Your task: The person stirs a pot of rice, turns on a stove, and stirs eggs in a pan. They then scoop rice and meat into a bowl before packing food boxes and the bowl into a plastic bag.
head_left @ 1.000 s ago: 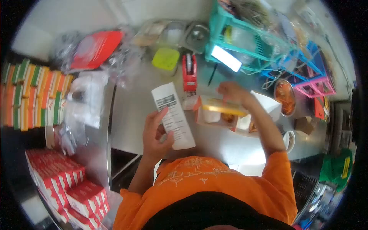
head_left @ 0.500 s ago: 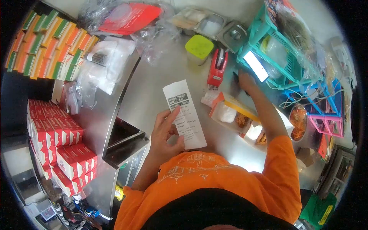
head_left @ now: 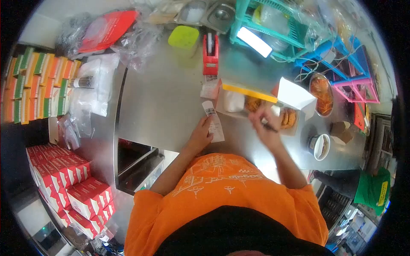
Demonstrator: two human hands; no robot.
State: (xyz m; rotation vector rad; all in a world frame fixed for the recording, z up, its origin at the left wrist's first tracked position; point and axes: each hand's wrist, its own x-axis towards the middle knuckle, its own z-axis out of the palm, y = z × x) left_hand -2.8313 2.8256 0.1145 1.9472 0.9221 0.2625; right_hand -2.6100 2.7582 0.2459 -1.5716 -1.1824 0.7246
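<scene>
1. One printed receipt (head_left: 217,130) was pinched between left hand (head_left: 201,134) fingertips, over the bench (head_left: 158,106).
2. The right hand (head_left: 265,121) was curled round a dark pen (head_left: 268,127) (its grip partly blurred), near the open yellow-edged food box (head_left: 247,93).

The receipt (head_left: 217,129) in the left hand (head_left: 200,134) looks matt paper; the counter (head_left: 160,102) beneath, smooth shiny metal; the tape dispenser (head_left: 210,62) beyond it, glossy plastic.

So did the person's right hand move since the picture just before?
Yes. The right hand was close to the teal plastic basket; now it is farther from that basket, nearer the person's orange T-shirt.
</scene>
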